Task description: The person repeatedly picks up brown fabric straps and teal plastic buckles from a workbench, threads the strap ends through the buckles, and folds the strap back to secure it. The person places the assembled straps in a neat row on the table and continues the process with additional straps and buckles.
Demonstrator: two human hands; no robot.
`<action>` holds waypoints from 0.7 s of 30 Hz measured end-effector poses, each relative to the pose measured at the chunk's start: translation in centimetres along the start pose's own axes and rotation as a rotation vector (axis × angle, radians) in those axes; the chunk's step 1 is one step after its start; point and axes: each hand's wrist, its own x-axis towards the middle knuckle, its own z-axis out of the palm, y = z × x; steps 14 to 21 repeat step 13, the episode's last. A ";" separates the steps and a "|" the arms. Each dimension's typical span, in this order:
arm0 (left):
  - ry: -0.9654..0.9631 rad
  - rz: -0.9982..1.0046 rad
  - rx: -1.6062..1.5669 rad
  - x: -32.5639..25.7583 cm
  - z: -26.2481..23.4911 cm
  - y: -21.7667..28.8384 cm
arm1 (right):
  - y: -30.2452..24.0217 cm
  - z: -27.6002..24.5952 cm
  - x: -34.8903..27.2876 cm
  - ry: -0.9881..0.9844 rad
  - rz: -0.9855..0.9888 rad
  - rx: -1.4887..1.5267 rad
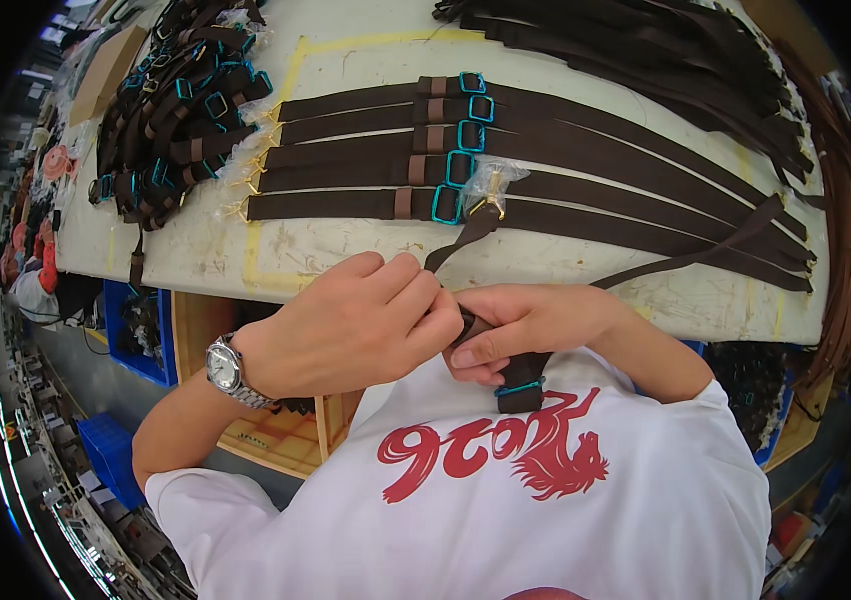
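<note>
Close to my chest, at the near edge of the table, both my hands hold a dark brown webbing strap [465,240]. My left hand [355,320] is closed, its fingers pinching the strap near a small brown loop [474,326]. My right hand [535,320] grips the same place from the other side, thumb on top. Below its fingers hangs a folded part of the strap with a blue metal buckle [521,388]. One end of the strap, with a gold hook [488,208] in clear plastic, lies on the finished-looking straps. What the left fingertips pinch is partly hidden.
Several brown straps [345,165] with blue buckles lie side by side on the white table [345,255]. A tangled heap of buckled straps [185,110] is at far left, and a stack of plain webbing [635,60] at far right. Blue bins [110,455] stand below.
</note>
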 end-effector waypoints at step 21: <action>0.612 -1.187 -1.933 -2.8 3.4 5.8 | -1.6 4.3 -2.6 0.836 -0.155 -0.946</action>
